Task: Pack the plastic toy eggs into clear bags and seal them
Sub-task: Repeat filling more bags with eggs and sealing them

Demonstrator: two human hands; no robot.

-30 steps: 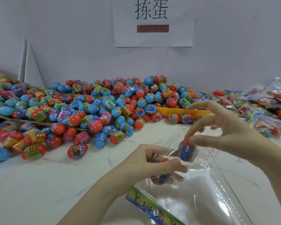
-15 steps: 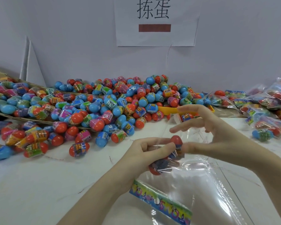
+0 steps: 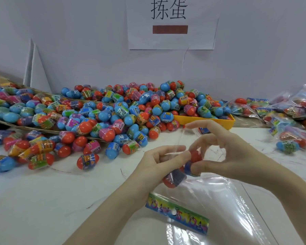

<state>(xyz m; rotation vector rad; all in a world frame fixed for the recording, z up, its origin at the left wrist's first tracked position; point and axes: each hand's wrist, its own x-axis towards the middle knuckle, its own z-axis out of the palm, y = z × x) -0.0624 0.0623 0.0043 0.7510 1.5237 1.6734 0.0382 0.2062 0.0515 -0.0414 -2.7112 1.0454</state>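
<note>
A clear plastic bag (image 3: 224, 206) with a colourful printed header strip (image 3: 177, 212) lies on the white table in front of me. My left hand (image 3: 159, 161) pinches the bag's open mouth, with a red egg (image 3: 173, 177) inside the bag just under its fingers. My right hand (image 3: 224, 152) pinches a second red egg with a blue label (image 3: 193, 160) between thumb and fingers at the bag's mouth. A big heap of loose red and blue toy eggs (image 3: 113, 112) lies behind.
A yellow tray (image 3: 210, 120) sits under the right end of the heap. Flattened cardboard (image 3: 11, 121) carries eggs at the left. Filled sealed bags (image 3: 290, 110) pile up at the far right. A paper sign (image 3: 171, 23) hangs on the wall.
My right hand has brought its egg down and left from above the bag to the bag's mouth, against my left hand's fingers. The left hand has kept its hold on the bag.
</note>
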